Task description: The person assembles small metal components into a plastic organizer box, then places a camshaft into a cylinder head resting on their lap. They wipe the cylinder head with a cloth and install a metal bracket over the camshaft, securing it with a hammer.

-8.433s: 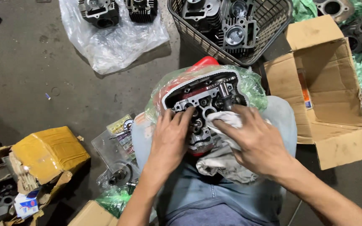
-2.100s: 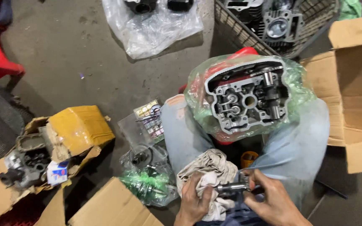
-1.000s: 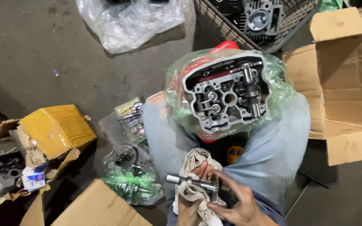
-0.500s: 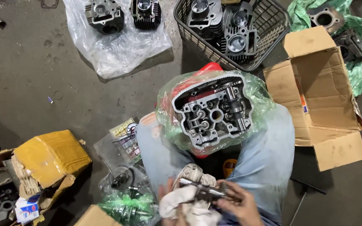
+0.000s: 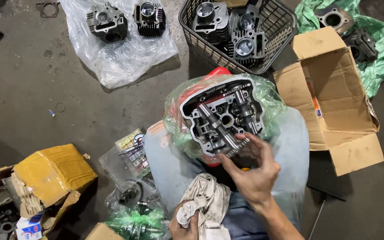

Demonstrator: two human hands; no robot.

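— What is the right hand (image 5: pixel 253 174) gripping?

— A metal shaft (image 5: pixel 221 129). The fingers pinch its toothed near end, and the rest of it lies slanted across the open top of the engine head (image 5: pixel 222 116). Half a second ago that shaft was down by the lap, held between both hands against the rag; now it has come up and sits in the head beside a second shaft (image 5: pixel 244 108) already lying there.

— And the left hand (image 5: pixel 184 226)?

— Clenched on the pale rag (image 5: pixel 206 204), low at the frame's edge, no longer touching the shaft.

— Where is the head itself?

— On the person's knees, resting in a thin plastic bag over something red, as before.

— So what does the change amount to?

— I'd judge the wiping is over and the shaft is being seated, though the hand has not let go, so it may not be fully home.

— Around them?

— A wire basket (image 5: pixel 276 26) of engine cylinders ahead, an open cardboard box (image 5: pixel 334 102) to the right, a yellow-wrapped box (image 5: pixel 52 171) to the left.
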